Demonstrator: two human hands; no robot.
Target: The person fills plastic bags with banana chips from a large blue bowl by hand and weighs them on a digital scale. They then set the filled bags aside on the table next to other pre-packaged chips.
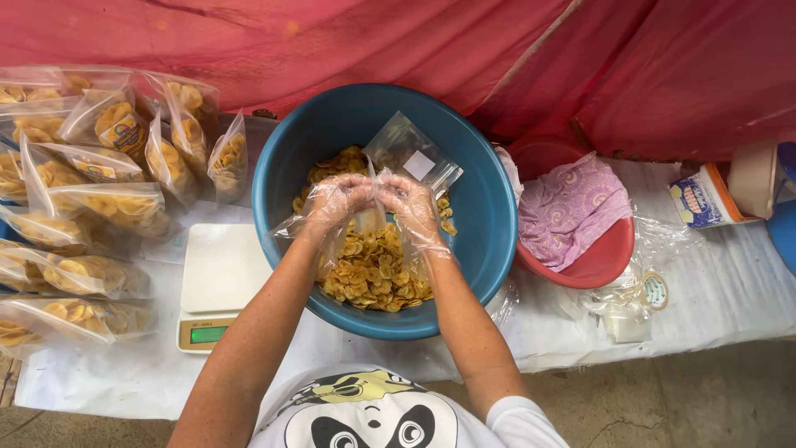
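One blue basin sits under the fingers, catching spilled chips. Above them, the left hand and right hand, gloved, pinch the clear bag between closed fingertips, spreading its mouth.

soft, even daylight fills the scene, tinted warm by the red cloth behind. shadows are faint and short, lying just under the blue bowl. small glints show on the filled clear bags at the left and on the thin plastic gloves. focus is sharp in the middle; straight lines bend slightly toward the edges.
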